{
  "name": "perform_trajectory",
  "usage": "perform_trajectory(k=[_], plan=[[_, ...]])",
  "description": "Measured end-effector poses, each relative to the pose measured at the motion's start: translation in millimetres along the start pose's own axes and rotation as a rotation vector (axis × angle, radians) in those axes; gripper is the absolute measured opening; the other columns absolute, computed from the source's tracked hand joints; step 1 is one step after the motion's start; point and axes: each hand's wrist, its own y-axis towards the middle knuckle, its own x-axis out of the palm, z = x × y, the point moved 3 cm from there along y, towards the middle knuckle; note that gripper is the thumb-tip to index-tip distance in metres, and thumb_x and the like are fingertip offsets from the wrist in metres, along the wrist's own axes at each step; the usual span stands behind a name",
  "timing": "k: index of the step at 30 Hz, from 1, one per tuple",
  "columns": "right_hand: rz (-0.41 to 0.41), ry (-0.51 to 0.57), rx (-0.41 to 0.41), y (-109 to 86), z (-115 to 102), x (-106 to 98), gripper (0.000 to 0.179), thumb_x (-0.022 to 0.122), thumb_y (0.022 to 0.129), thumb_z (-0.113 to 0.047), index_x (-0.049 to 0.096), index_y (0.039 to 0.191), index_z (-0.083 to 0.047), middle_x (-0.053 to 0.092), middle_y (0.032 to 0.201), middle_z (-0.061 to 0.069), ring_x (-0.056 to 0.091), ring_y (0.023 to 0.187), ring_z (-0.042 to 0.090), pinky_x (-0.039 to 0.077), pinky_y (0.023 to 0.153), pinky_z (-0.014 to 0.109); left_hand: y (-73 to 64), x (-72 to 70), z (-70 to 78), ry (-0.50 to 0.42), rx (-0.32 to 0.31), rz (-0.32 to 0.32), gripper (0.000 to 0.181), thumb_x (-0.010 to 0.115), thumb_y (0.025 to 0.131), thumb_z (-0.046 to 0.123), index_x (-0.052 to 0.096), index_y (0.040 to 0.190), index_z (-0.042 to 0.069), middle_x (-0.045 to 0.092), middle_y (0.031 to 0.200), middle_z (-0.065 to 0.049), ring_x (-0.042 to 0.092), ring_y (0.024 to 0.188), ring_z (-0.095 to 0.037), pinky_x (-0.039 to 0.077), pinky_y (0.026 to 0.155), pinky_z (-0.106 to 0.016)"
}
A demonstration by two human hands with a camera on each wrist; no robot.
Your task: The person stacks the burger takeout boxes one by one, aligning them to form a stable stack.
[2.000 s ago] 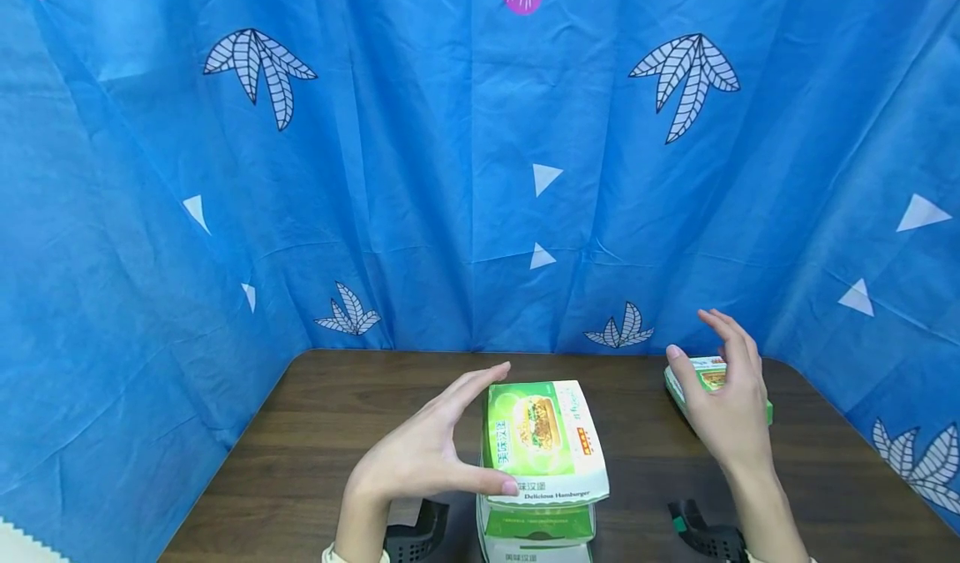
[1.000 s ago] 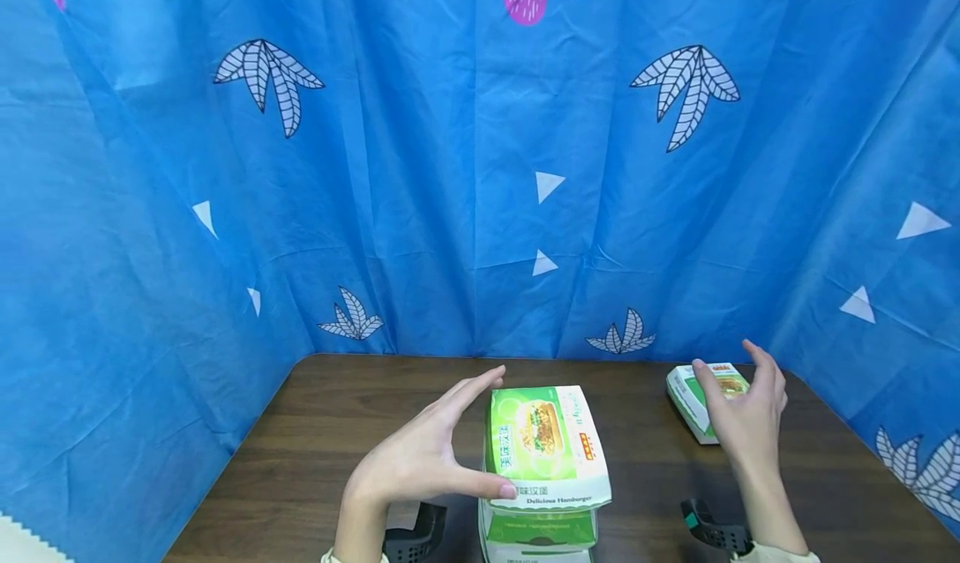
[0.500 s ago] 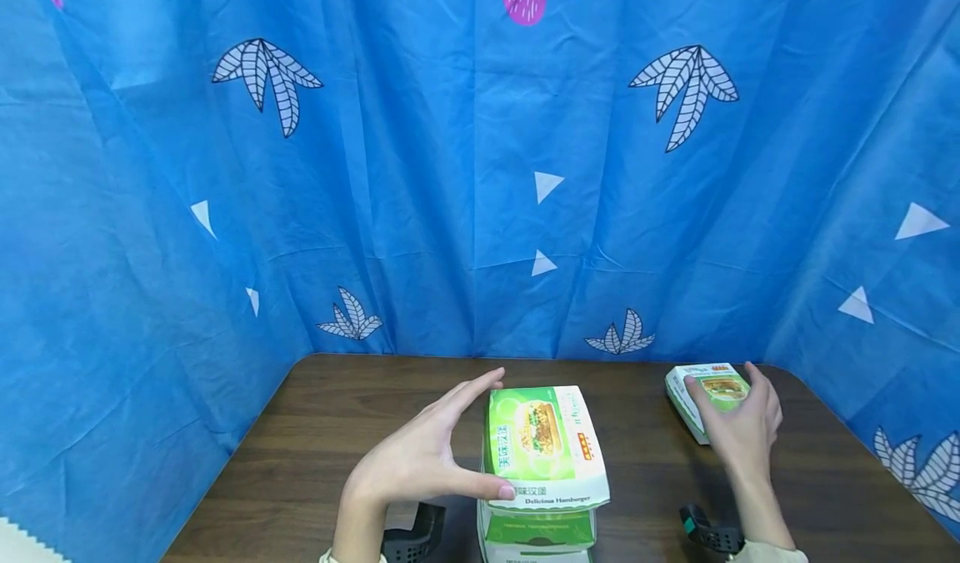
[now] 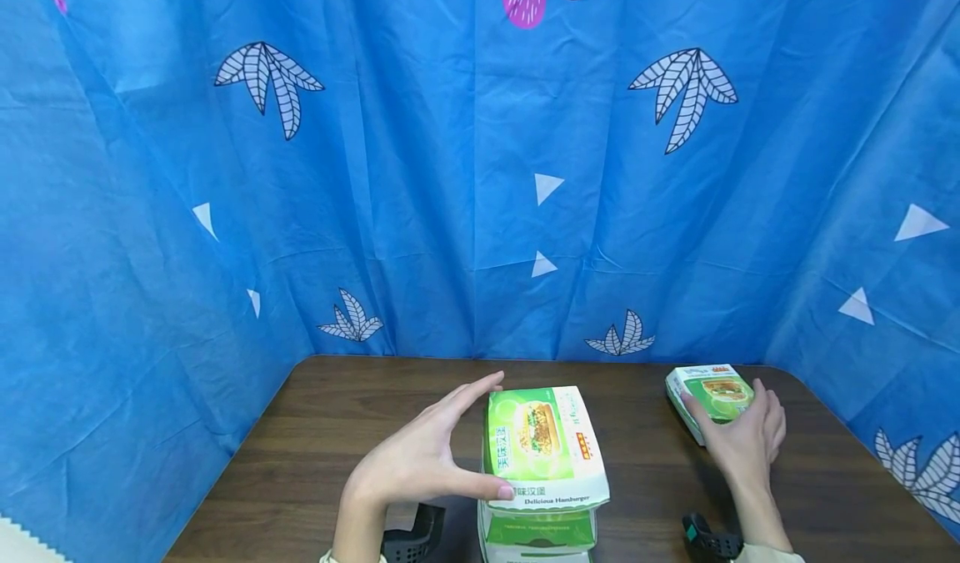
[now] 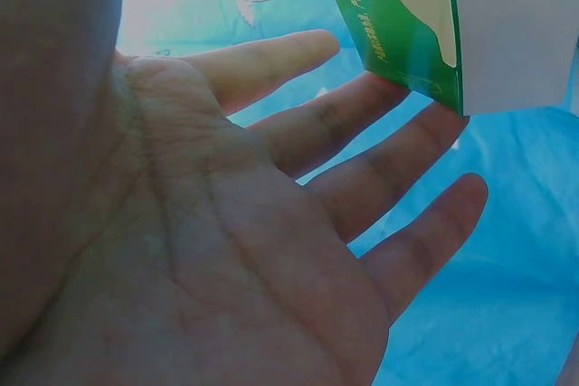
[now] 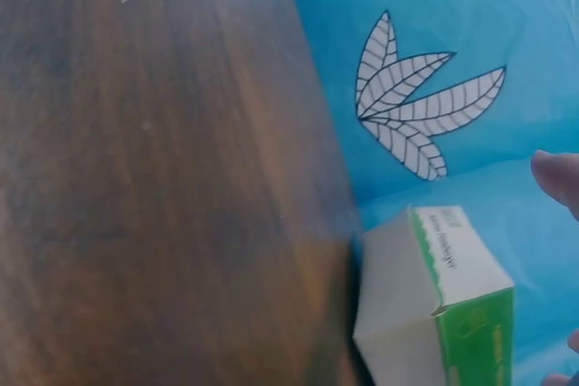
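Observation:
A green and white hamburger box (image 4: 534, 438) sits on top of a stack. Beneath it shows another green box (image 4: 540, 530), cut off by the frame's bottom edge. My left hand (image 4: 416, 459) spans the top box's left side, thumb across its near edge. In the left wrist view its fingers (image 5: 389, 169) are spread and nearly straight, with some tips at the box's lower corner. A separate hamburger box (image 4: 701, 384) lies at the back right. My right hand (image 4: 742, 438) reaches over its near right corner, thumb and fingers apart; contact cannot be told.
The brown wooden table (image 4: 360, 396) runs back to a blue patterned curtain (image 4: 420, 171), which also lines both sides. Black wrist cameras (image 4: 412, 538) sit below each hand. A white scalloped edge (image 4: 22, 542) shows at the lower left.
My right hand has come down and toward the back right box, its fingers lowering beside it. That box has shifted slightly and turned. The left hand and stack have stayed put.

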Motion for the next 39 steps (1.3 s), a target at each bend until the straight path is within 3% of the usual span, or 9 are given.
perform_trajectory(k=[7, 17, 39], plan=[[-0.028, 0.012, 0.042, -0.4, 13, 3, 0.114, 0.072, 0.08, -0.049, -0.003, 0.154, -0.004, -0.009, 0.157, 0.025, -0.006, 0.143, 0.045, 0.007, 0.106, 0.072, 0.3, 0.8, -0.1, -0.012, 0.004, -0.004, 0.097, 0.08, 0.066, 0.061, 0.025, 0.145, 0.048, 0.031, 0.149, 0.023, 0.035, 0.137, -0.012, 0.037, 0.104, -0.055], [-0.012, 0.041, 0.067, 2.2, 30, 10, 0.12, 0.073, 0.079, -0.047, -0.011, 0.153, -0.006, -0.012, 0.157, 0.025, -0.006, 0.143, 0.047, 0.007, 0.111, 0.065, 0.6, 0.4, -0.7, 0.006, -0.01, -0.004, 0.096, 0.079, 0.065, 0.063, 0.025, 0.144, 0.05, 0.031, 0.15, 0.022, 0.035, 0.136, -0.011, 0.038, 0.104, -0.054], [0.003, 0.08, 0.09, 2.5, 42, 12, 0.115, 0.072, 0.081, -0.044, -0.008, 0.153, -0.004, -0.004, 0.157, 0.025, 0.0, 0.143, 0.047, 0.008, 0.112, 0.063, -0.1, 0.2, -0.4, 0.004, -0.008, 0.0, 0.095, 0.079, 0.066, 0.062, 0.027, 0.144, 0.049, 0.031, 0.149, 0.022, 0.035, 0.137, -0.014, 0.037, 0.104, -0.054]])
